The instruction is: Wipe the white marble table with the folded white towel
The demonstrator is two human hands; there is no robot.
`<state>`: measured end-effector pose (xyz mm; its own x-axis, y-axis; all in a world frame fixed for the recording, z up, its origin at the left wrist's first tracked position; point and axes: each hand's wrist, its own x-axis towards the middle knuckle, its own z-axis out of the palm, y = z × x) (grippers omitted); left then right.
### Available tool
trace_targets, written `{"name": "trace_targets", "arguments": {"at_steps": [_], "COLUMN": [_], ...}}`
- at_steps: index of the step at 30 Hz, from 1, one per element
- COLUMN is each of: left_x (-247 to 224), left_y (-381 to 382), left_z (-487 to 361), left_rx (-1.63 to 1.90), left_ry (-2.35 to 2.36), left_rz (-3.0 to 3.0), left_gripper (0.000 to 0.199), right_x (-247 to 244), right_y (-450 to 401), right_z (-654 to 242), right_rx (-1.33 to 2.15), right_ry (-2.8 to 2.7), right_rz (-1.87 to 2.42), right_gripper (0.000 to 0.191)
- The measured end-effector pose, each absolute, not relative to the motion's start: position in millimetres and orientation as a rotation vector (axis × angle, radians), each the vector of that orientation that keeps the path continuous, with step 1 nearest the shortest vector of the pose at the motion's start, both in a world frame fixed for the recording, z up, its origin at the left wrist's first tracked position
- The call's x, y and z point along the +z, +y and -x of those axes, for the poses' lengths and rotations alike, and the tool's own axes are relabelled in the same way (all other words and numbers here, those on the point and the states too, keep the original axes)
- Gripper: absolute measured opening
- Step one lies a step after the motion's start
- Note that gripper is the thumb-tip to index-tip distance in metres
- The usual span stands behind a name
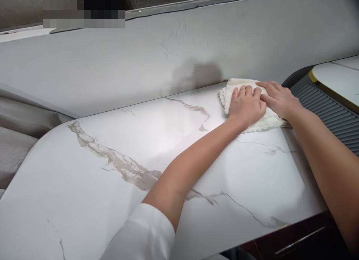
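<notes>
A cream-white cloth (269, 120) lies bunched on the far right part of a white marble-patterned tabletop (106, 200), close to the wall. My left hand (246, 105) presses on the cloth's middle, palm down, with its fingers spread slightly over the fabric. Just right of it, my right hand (279, 97) rests on the cloth's right side, its fingers reaching toward my left hand. The two hands are side by side, nearly touching. Both lie flat on the cloth rather than wrapped round it.
Behind the tabletop runs a grey wall (126, 69) with scuffs and a dark stain. At the right are a ribbed dark grey panel (331, 107) and a gold-edged white surface (339, 79). Grey upholstery (17, 151) is at the left, a dark red drawer front (297, 237) below.
</notes>
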<state>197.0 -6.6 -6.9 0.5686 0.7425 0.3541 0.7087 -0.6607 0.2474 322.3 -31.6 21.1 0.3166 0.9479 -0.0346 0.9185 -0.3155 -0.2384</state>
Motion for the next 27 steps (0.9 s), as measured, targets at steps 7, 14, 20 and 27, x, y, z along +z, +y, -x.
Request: {"name": "trace_targets", "arguments": {"at_steps": [7,14,20,27], "left_x": [-4.1,-6.2,-4.2,0.7], "left_y": [39.3,58.7,48.9,27.4], "left_z": [-181.5,-168.6,-166.9,-156.1], "left_rx": [0.664,0.650,0.590,0.441], "left_ry": [1.251,1.348,1.393,1.455], "left_rz": [-2.676,-2.655,-2.635,-2.631], "left_gripper": [0.041,0.039,0.046,0.051], "right_x": [21.5,18.4,13.7,10.3], "right_y": [12.3,26.0,18.2,-1.2], "right_z": [-301.2,-285.5,-289.9,-281.0], "right_rx": [0.248,0.172,0.091,0.097], "right_ry": [-1.659,-1.631,-1.790,-1.811], "right_rz": [2.436,2.438,2.354,2.333], "right_gripper": [0.060,0.063,0.063,0.066]}}
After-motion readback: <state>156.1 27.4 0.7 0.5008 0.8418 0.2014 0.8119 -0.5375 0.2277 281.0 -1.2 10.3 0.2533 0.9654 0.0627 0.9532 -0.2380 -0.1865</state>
